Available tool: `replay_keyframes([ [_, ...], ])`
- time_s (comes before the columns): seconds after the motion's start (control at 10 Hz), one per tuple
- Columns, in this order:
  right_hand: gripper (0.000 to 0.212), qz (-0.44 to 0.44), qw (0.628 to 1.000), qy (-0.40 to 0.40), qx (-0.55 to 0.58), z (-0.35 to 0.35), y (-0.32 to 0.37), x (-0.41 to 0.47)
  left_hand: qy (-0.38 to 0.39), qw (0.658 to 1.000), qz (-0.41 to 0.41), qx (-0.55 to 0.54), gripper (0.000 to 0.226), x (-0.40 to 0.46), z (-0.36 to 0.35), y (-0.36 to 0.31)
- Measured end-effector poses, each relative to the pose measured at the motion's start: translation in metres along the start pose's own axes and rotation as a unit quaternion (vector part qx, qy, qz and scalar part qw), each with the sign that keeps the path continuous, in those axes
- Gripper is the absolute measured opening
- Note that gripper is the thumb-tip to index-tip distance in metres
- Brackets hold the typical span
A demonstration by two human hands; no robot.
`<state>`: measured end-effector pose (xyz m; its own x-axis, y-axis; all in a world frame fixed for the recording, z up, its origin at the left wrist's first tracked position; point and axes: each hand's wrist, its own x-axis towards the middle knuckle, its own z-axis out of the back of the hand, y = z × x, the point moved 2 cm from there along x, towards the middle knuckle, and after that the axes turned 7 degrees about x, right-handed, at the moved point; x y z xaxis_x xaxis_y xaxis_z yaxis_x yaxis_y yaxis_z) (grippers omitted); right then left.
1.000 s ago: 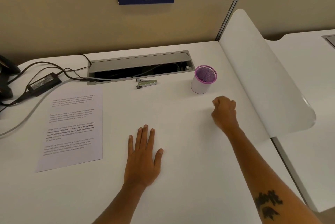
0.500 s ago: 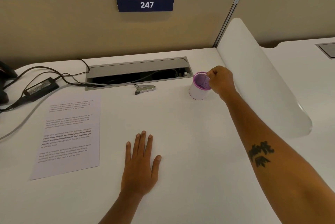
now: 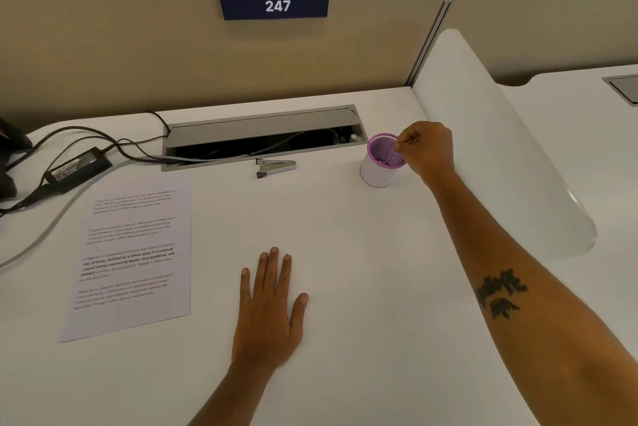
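A white cup with a purple mesh lining stands at the back right of the white desk. My right hand hovers at the cup's right rim, fingers curled, and pinches a small thin metal piece just over the opening. What the piece is I cannot tell. My left hand lies flat on the desk near the front, fingers straight, holding nothing. A small metal stapler lies left of the cup. A printed sheet of paper lies at the left.
An open cable tray runs along the back of the desk. A black power adapter and cables lie at the back left. A white curved divider borders the desk on the right. A partition with a plate reading 247 stands behind.
My right hand rose from the desk in front of the cup to the cup's right rim, fingers still curled. The left hand stays flat in place.
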<state>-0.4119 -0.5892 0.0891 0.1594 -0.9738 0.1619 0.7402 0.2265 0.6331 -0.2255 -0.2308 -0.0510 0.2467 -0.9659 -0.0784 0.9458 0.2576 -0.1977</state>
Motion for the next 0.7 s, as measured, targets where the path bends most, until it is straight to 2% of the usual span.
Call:
replay_keyframes([
  [0.3, 0.003, 0.016, 1.000, -0.018, 0.018, 0.008, -0.011, -0.018, 0.002, 1.000, 0.001, 0.006, 0.073, 0.000, -0.001, 0.000],
  [0.7, 0.020, -0.078, 0.994, -0.018, 0.079, 0.008, -0.056, -0.134, -0.009, 1.000, -0.005, -0.019, 0.075, -0.003, 0.003, 0.000],
])
